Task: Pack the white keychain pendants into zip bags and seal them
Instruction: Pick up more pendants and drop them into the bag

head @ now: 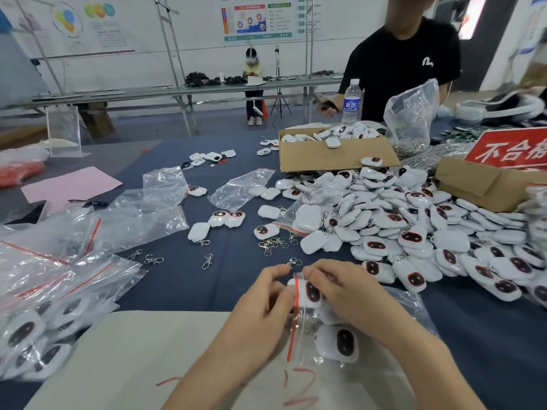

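Note:
A clear zip bag [299,341] with a red seal strip lies in front of me on a white sheet [133,359]. My left hand [260,309] pinches the bag's open mouth. My right hand [346,294] holds a white pendant with a dark oval face [310,292] at that mouth. Other white pendants [340,343] sit inside the bag. A big heap of loose white pendants [414,229] covers the table to the right. Filled zip bags [44,329] lie stacked at the left.
Empty zip bags [148,211] and loose metal clasps [207,260] lie on the blue cloth ahead. A cardboard box of pendants [334,158], a water bottle [351,102] and a person in a black shirt [405,63] stand at the far right. A pink sheet [68,184] lies left.

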`<state>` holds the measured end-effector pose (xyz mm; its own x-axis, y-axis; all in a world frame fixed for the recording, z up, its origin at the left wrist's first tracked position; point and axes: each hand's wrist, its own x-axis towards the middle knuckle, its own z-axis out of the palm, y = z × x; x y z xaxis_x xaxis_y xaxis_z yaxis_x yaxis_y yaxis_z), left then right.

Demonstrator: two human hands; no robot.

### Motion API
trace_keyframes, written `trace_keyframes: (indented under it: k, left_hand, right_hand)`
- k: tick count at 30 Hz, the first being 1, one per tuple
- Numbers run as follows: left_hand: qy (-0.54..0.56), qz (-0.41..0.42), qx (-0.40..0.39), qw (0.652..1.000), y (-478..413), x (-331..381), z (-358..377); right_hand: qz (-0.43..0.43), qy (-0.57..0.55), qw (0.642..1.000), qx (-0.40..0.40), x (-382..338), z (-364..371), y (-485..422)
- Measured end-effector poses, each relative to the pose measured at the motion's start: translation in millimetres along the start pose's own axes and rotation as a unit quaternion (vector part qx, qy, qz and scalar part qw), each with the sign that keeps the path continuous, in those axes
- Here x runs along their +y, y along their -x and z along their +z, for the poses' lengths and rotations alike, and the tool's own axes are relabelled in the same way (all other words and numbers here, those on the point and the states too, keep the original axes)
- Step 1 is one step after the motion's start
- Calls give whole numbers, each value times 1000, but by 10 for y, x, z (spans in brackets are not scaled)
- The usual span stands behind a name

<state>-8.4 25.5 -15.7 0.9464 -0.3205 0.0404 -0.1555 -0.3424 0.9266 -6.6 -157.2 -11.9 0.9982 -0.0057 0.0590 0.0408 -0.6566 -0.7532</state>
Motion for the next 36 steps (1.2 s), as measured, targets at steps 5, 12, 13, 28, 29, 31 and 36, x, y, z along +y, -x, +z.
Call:
trace_keyframes:
  k: [5,12,13,28,29,31,36]
  left_hand:
    - [66,-25,38,997,12,75,88]
    - [-69,51,-7,996,29,44,124]
    - [-46,47,3,998,27,54,110]
    - [-127,57,157,978,-148,-230,-43]
    - [-125,57,156,978,-151,-234,-41]
    - [-123,63,161,977,-144,-240,-42]
    - [-25,120,201,972,-116,-181,-36]
  right_hand:
    - [-10,-39,999,21,-21,53,2]
    - [-25,-27,998,42,-20,56,-6]
    - [-22,-26,999,42,-25,61,-5]
    - [105,305,929,185,147,-137,93]
    - [96,290,932,195,134,-140,86]
    - [65,251,938,229,105,-154,70]
    - [-18,-110,973,204,-63,-130,22]
